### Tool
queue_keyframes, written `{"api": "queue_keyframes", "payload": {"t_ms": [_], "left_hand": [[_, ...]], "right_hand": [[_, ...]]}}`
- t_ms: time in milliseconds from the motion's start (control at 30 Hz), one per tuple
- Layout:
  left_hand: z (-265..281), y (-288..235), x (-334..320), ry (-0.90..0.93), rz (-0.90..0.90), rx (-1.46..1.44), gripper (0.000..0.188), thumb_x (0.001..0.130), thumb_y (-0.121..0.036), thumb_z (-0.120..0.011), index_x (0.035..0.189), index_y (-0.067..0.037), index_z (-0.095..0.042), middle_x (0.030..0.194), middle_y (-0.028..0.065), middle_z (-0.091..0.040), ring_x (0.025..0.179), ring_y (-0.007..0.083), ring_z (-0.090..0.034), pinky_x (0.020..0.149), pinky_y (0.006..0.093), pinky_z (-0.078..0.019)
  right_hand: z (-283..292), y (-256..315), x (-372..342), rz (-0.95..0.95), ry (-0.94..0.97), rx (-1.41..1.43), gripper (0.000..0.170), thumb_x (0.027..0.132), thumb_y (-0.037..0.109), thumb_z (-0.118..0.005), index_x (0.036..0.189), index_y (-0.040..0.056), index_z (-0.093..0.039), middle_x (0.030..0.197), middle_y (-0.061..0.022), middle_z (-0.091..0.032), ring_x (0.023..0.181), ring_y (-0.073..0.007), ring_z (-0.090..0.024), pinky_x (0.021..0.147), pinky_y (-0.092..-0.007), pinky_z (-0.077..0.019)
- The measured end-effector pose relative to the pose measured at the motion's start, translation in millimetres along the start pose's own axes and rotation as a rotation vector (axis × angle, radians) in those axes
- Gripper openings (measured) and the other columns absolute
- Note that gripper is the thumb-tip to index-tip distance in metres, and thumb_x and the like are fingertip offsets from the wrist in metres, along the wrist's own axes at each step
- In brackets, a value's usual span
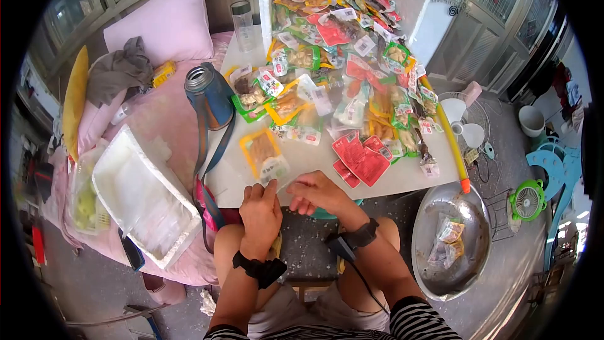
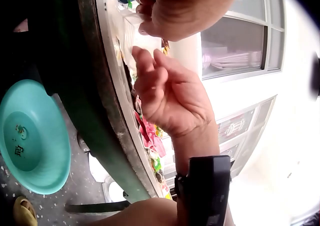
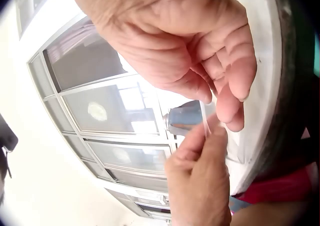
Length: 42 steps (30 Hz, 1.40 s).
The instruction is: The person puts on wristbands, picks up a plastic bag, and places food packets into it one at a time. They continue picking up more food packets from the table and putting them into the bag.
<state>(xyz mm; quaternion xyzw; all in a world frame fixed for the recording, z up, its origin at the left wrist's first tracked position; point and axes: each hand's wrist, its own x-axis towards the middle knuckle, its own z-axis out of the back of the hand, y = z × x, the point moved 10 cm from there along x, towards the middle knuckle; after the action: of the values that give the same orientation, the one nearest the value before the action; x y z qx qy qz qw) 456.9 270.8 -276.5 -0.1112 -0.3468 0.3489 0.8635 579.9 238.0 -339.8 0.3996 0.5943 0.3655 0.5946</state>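
Note:
My left hand (image 1: pixel 261 214) pinches a piece of clear plastic film (image 3: pixel 204 117) between thumb and fingertips at the table's front edge. Facing it, my right hand (image 1: pixel 319 192) has loosely bent fingers, its fingertips right at the film's upper edge in the right wrist view. In the left wrist view, the right hand (image 2: pixel 172 93) shows a gap between thumb and fingers. Just beyond the left hand lies a yellow-edged food packet (image 1: pixel 259 150). Red packets (image 1: pixel 362 160) lie to the right, before a large heap of mixed snack packets (image 1: pixel 371 97).
A white foam box (image 1: pixel 418 0) spills packets onto the table (image 1: pixel 233 179). A blue flask (image 1: pixel 211 101) with a strap and a clear cup (image 1: pixel 242 28) stand left. A metal basin (image 1: pixel 425 214) holding packets is lower right; a white foam tray (image 1: pixel 141 195) lies left.

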Motion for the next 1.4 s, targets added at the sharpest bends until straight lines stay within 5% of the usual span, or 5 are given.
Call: {"api": "queue_keyframes", "payload": {"t_ms": [200,500,900,1133,1400], "left_hand": [[-8.6,0.7,-5.5,0.068,0.029,-0.021,0.025,0.074,0.001,-0.063,0.099,-0.004,-0.067,0.077,0.0139,-0.058,0.076,0.0341,-0.057,0.063,0.0439,-0.049],[-19.6,2.7,-1.9,0.159,0.008,0.009,0.025,0.073,0.0,-0.064,0.098,-0.006,-0.067,0.076,0.0155,-0.06,0.076,0.0354,-0.059,0.064,0.044,-0.0502],[-21.1,6.9,-1.2,0.143,0.008,-0.018,0.026,0.073,0.0,-0.063,0.098,-0.006,-0.067,0.078,0.0155,-0.061,0.078,0.0352,-0.06,0.067,0.0444,-0.05],[-19.1,5.4,-3.8,0.112,-0.015,-0.024,0.024,0.073,-0.001,-0.064,0.097,-0.005,-0.067,0.078,0.0156,-0.061,0.078,0.0353,-0.06,0.067,0.0448,-0.0501],[-10.6,-0.1,4.7,0.053,-0.014,-0.104,0.026,0.072,-0.002,-0.07,0.098,-0.002,-0.069,0.071,0.0129,-0.057,0.067,0.0289,-0.055,0.06,0.0392,-0.0454]], "right_hand": [[84.8,25.0,7.1,0.347,-0.5,0.155,0.023,0.092,0.023,-0.061,0.102,0.003,-0.067,0.085,-0.0049,-0.067,0.07,-0.0108,-0.063,0.057,-0.0217,-0.0507],[78.6,43.2,94.1,0.406,-0.378,0.427,0.055,0.093,0.02,-0.06,0.142,0.0037,-0.041,0.129,-0.0096,-0.052,0.092,-0.0159,-0.062,0.064,-0.0292,-0.0568],[55.6,78.0,5.8,0.865,-0.725,-0.311,0.05,0.073,-0.015,-0.054,0.12,0.0013,-0.057,0.1,-0.0146,-0.056,0.079,-0.0271,-0.061,0.07,-0.0348,-0.0509],[47.1,114.5,-98.7,1.286,-1.011,-0.756,0.028,0.08,0.001,-0.068,0.106,0.0005,-0.057,0.086,-0.0103,-0.056,0.072,-0.0224,-0.056,0.061,-0.031,-0.0451],[103.8,29.0,-51.7,0.374,-0.578,0.049,0.017,0.098,0.019,-0.052,0.094,0.0025,-0.055,0.075,0.0008,-0.054,0.065,-0.0052,-0.049,0.056,-0.023,-0.0406]]}}
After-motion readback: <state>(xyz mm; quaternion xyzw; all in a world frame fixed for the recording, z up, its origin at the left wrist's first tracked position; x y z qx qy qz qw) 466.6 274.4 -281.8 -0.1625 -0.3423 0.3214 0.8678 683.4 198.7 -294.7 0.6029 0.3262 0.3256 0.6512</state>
